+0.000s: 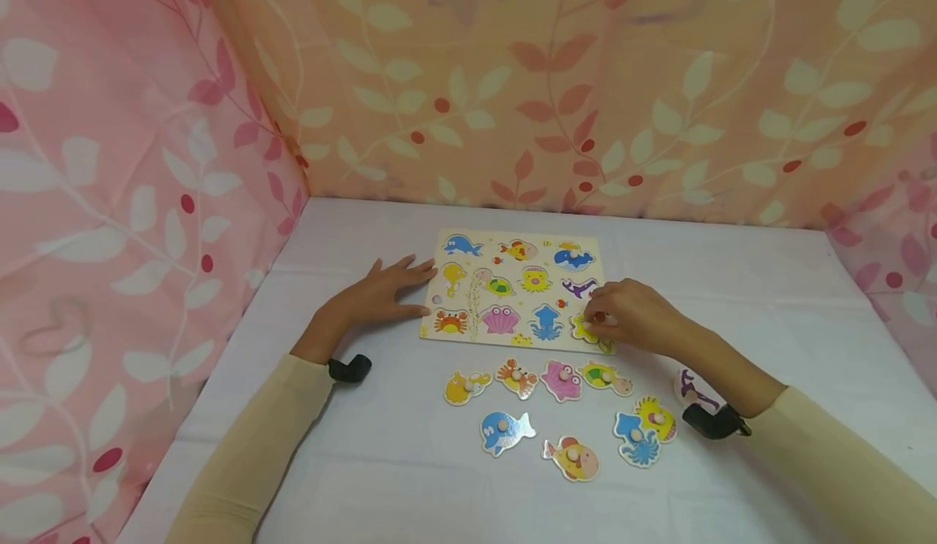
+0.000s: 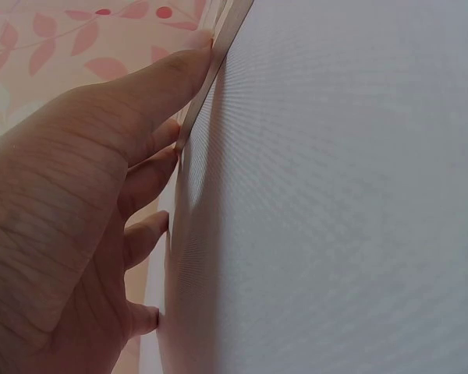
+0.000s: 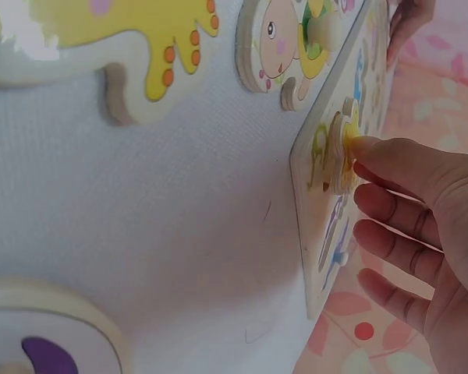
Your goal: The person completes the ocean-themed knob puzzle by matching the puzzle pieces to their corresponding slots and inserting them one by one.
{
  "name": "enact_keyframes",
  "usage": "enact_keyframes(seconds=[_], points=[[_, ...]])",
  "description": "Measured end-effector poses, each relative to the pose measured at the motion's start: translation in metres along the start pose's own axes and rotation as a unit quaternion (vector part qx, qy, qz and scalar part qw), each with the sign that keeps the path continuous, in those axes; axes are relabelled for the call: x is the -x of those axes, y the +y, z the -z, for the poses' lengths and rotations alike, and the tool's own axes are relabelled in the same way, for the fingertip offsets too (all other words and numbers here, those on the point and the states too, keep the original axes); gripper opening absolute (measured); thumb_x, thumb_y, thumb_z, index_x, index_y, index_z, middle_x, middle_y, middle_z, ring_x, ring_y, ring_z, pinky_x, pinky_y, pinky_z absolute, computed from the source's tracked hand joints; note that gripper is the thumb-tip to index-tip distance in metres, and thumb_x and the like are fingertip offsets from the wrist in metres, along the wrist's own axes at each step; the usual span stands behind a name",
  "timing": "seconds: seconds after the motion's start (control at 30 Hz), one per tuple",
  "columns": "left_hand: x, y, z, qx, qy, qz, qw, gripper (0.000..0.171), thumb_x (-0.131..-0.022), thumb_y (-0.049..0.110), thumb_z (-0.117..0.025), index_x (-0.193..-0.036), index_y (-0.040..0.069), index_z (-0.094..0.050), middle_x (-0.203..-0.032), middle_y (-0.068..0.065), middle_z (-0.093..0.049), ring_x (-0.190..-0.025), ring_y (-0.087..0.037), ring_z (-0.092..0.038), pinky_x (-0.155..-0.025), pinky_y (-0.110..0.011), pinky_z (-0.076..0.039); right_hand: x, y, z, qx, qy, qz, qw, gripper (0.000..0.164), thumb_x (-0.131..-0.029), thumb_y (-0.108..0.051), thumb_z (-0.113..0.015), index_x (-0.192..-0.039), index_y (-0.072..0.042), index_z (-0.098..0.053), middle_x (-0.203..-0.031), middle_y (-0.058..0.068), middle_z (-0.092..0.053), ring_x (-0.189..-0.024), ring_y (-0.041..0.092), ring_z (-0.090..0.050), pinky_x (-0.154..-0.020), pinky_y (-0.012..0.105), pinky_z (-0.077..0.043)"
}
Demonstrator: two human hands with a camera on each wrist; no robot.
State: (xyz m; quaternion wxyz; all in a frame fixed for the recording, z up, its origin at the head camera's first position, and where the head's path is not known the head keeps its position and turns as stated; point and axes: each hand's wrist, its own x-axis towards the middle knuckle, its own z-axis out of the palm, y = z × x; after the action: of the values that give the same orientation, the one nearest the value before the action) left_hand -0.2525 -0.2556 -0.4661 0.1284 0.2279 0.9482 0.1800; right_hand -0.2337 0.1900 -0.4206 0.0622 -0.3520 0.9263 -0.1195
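A flat puzzle board [image 1: 468,249] with sea-animal pictures lies on the white table. At its lower right corner is a yellow puzzle piece [image 1: 581,329], star-like in outline and partly covered by fingers. My right hand [image 1: 635,316] pinches this piece between thumb and fingertip; in the right wrist view the yellow piece [image 3: 346,148] sits against the board's face, though I cannot tell if it is fully in its recess. My left hand [image 1: 376,290] touches the board's left edge with spread, fairly straight fingers, as the left wrist view also shows for that hand [image 2: 70,210].
Loose knobbed pieces lie in front of the board: a crab [image 1: 516,379], a pink shell [image 1: 561,381], a turtle [image 1: 596,375], a blue dolphin [image 1: 505,433], a fish [image 1: 578,461] and others. A squid piece [image 1: 638,446] touches a yellow octopus [image 1: 662,420]. A purple-marked piece [image 1: 691,389] is partly under the right forearm.
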Motion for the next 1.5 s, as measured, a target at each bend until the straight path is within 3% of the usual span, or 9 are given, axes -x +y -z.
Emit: enact_keyframes(seconds=[0.93,1.13,1.33,1.5], points=[[-0.007,0.001,0.003,-0.001,0.003,-0.003,1.0,0.085,-0.089,0.067,-0.064,-0.159,0.03,-0.034,-0.166,0.014,-0.023,-0.157,-0.024,-0.005,-0.12,-0.064,0.006,-0.003,0.004,-0.002,0.004,0.007,0.011,1.0,0.016,-0.085,-0.025,-0.083,-0.1,-0.02,-0.082,-0.084,-0.015,-0.071,-0.076,0.008,-0.059,-0.084,0.039,-0.053],[-0.004,-0.002,0.0,0.009,0.004,0.002,0.9999,0.086,-0.088,0.065,-0.067,-0.159,0.03,-0.034,-0.166,0.014,-0.024,-0.157,-0.024,-0.005,-0.12,-0.064,0.007,0.003,0.0,-0.007,-0.019,0.014,-0.022,0.999,0.019,-0.086,-0.025,-0.083,-0.104,-0.02,-0.081,-0.097,-0.01,-0.075,-0.089,0.015,-0.067,-0.087,0.04,-0.055],[-0.001,-0.002,-0.006,0.016,0.002,-0.001,0.9999,0.087,-0.087,0.068,-0.065,-0.159,0.031,-0.034,-0.166,0.014,-0.024,-0.157,-0.025,-0.005,-0.12,-0.064,0.007,0.022,-0.005,-0.004,-0.026,0.016,-0.076,0.997,0.028,-0.087,-0.029,-0.081,-0.112,-0.017,-0.078,-0.084,-0.012,-0.065,-0.08,0.012,-0.058,-0.079,0.036,-0.055],[0.001,-0.002,-0.004,0.008,0.007,-0.003,0.9999,0.084,-0.089,0.066,-0.065,-0.159,0.032,-0.033,-0.166,0.015,-0.023,-0.157,-0.024,-0.006,-0.12,-0.063,0.006,0.04,-0.009,0.003,-0.031,0.044,-0.091,0.994,0.03,-0.087,-0.03,-0.082,-0.113,-0.016,-0.077,-0.086,-0.01,-0.065,-0.083,0.014,-0.059,-0.077,0.037,-0.057]])
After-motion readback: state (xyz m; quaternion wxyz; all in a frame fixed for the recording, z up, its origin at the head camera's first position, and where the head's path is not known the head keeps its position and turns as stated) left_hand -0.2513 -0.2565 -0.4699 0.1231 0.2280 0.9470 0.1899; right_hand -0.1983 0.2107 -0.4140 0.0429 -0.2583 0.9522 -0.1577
